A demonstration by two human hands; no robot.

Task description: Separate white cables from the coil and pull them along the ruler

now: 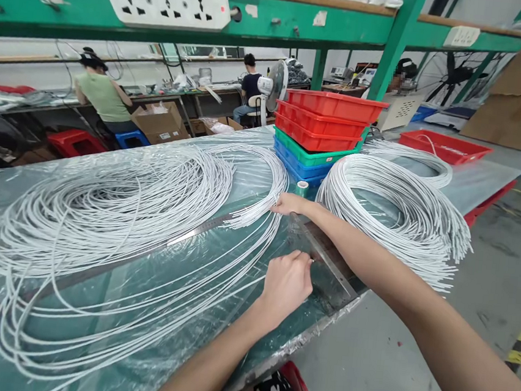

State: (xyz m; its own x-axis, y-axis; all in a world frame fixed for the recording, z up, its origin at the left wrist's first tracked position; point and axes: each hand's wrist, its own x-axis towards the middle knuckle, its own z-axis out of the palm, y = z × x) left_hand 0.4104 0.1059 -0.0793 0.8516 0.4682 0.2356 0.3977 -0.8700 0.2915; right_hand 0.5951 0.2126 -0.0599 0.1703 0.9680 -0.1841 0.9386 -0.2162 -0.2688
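Your right hand (pixel 288 204) pinches the white wire ends (pixel 254 213) pointing right; your left hand (pixel 286 284) rests curled on the metal ruler (pixel 323 260)

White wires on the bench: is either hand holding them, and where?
The right hand pinches the cut ends of the white wires. The left hand rests on the table, holding nothing visible.

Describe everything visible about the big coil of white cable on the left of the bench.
The large coil of white cable lies flat on plastic sheeting over the green bench, in loose, wide loops of many thin, smooth strands. Its cut ends gather at the right, where the right hand touches them over a metal ruler. The left hand rests beside the nearer strands.
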